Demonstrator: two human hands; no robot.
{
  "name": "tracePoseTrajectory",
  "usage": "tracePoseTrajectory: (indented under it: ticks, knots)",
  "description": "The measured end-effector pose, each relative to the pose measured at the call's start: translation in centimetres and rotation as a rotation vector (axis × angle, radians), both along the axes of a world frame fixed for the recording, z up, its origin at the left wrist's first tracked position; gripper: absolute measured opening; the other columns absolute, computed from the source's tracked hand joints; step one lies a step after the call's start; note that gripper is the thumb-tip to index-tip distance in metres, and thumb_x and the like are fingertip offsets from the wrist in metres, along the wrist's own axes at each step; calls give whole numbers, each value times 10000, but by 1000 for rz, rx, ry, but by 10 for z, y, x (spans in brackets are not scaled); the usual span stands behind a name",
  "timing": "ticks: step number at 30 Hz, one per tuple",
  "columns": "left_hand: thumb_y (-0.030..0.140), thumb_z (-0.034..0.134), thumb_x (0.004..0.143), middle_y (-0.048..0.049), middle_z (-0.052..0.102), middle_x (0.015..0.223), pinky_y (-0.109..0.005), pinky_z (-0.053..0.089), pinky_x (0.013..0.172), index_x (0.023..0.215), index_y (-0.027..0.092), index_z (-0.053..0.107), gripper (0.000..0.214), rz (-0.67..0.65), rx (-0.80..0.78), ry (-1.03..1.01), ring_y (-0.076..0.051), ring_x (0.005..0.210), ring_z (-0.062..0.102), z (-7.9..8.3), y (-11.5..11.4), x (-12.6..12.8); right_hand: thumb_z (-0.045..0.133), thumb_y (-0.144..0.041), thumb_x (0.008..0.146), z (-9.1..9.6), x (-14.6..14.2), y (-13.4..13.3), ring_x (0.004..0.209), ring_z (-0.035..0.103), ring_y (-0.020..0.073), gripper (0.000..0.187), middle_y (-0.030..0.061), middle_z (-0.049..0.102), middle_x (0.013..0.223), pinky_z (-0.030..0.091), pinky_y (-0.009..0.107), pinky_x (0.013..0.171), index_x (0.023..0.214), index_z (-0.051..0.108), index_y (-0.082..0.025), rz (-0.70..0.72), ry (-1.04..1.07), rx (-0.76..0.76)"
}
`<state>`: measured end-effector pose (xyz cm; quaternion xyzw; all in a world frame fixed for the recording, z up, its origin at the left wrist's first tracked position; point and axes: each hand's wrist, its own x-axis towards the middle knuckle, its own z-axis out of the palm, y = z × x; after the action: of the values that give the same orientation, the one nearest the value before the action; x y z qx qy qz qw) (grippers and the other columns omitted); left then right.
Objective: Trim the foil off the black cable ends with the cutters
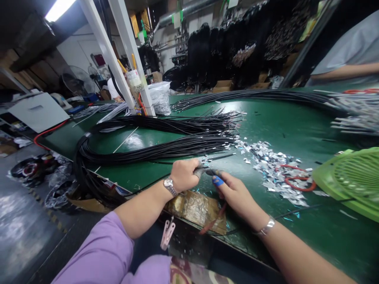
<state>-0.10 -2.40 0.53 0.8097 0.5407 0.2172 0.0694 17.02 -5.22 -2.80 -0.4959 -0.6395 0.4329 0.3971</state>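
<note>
My left hand (185, 173), a watch on its wrist, is closed around a thin black cable (154, 184) that trails off to the left. Just right of it, my right hand (233, 191) is closed in a pinch, with blue tape (218, 181) on the thumb and dark coverings on the fingers. The fingertips of both hands nearly meet; what the right ones pinch is too small to make out. Beneath the hands lies a tape-covered brown pad (198, 209) at the table edge. Behind them lies a bundle of black cables (154, 150) with stripped ends.
Foil scraps (278, 169) and red rings (300, 183) litter the green table (296, 130). A green plastic basket (352, 177) stands right. A pink clothespin (167, 234) hangs at the front edge. White posts (130, 51) rise behind; a grey-sleeved person (352, 51) is at far right.
</note>
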Motion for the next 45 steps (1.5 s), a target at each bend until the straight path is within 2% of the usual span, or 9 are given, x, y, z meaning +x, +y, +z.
tracePoseTrajectory:
  ticks: [4,12,19,27,30,34,39,42,45]
  knots:
    - [244,537,748,-49,682,725,-278,436,586,861,197,655,170,-28,125,145,-202,690,637,0,-4,1,519,-570,800,-2,-3,-2,443,364,117,374,-41,402,502,311,267,437,651,465,-231,4,161,-101]
    - [170,524,630,-69,647,680,-280,432,574,817,173,648,225,-76,228,310,-207,671,618,1,-8,1,579,-630,734,1,-6,-3,433,322,91,429,-64,368,503,279,244,418,669,472,-219,43,290,-237]
    - [175,520,631,-63,630,648,-275,423,564,804,171,642,212,-90,291,327,-198,648,611,-2,-8,1,590,-622,727,2,-8,-4,425,318,79,436,-70,366,494,279,236,409,651,467,-211,47,315,-245]
    - [171,516,659,-66,634,675,-280,454,581,826,162,625,200,-118,275,286,-198,662,617,-5,-6,0,609,-618,708,3,-9,-3,411,304,75,437,-71,367,467,257,228,395,635,471,-210,23,324,-247]
    - [192,512,725,-68,657,731,-278,473,612,868,156,613,179,-133,207,211,-191,680,628,-7,-4,-1,609,-620,708,4,-9,-3,413,293,77,443,-64,362,460,237,231,394,607,471,-211,12,318,-228]
    - [243,520,809,-57,679,768,-253,466,609,874,164,593,126,-122,57,-3,-165,666,628,-7,1,-2,611,-632,699,4,-8,-1,415,273,82,452,-63,347,453,211,240,397,591,467,-217,2,300,-221]
    - [247,564,813,3,617,596,-188,390,484,788,154,548,98,-111,-334,-380,-94,490,543,-5,5,0,588,-610,726,2,-4,1,419,282,96,443,-48,355,450,212,255,406,551,455,-225,-6,199,-149]
    - [362,608,799,44,564,519,-167,324,404,771,154,511,231,-85,-614,-584,-58,371,447,-3,8,2,557,-561,766,2,-1,2,440,310,115,417,-36,367,449,245,263,424,535,456,-229,-19,111,-62]
    - [477,647,752,61,538,491,-162,278,372,749,152,497,359,-82,-732,-698,-37,325,380,-4,11,2,563,-531,757,3,2,5,512,412,142,341,-18,468,524,343,274,487,605,525,-228,-55,57,14]
